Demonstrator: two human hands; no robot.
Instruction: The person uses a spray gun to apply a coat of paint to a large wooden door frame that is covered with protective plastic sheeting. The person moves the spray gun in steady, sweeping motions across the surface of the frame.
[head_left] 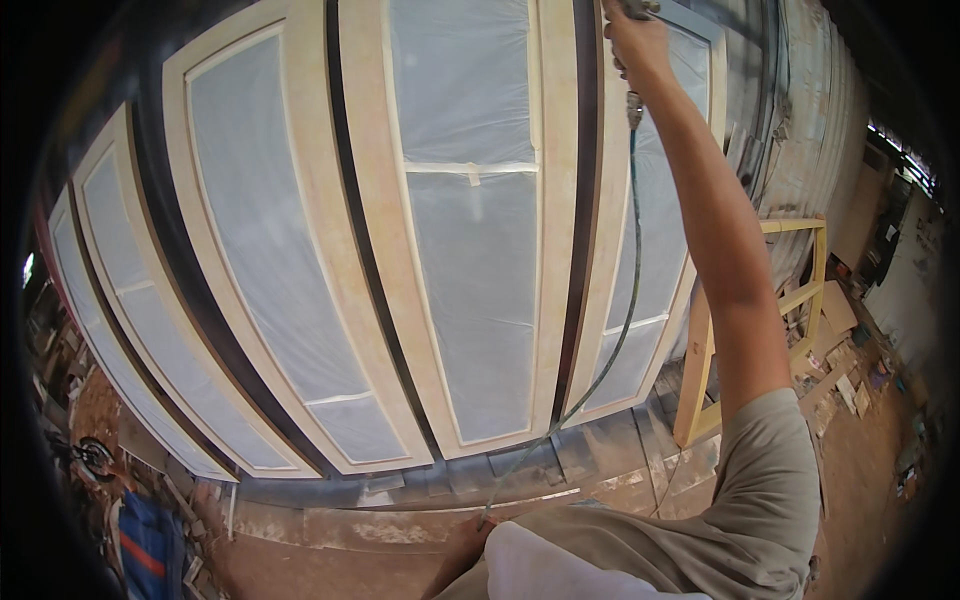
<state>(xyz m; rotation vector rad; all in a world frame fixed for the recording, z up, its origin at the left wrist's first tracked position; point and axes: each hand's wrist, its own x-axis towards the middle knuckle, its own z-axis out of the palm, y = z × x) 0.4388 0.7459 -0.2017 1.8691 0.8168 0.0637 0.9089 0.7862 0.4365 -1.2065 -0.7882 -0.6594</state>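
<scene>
— While the right hand (632,45) is raised to the top of the door frames (560,200), what is it gripping?
— Its fingers are closed round a spray tool (634,8), mostly cut off by the picture's edge; a thin hose (628,290) drops from it.
— And the left hand (470,545)?
— Low down by the grey cloth (560,575), fingers pinching the hose's lower run.
— The frames?
— Pale wood, panes masked with plastic sheeting (470,300), leaning side by side.
</scene>
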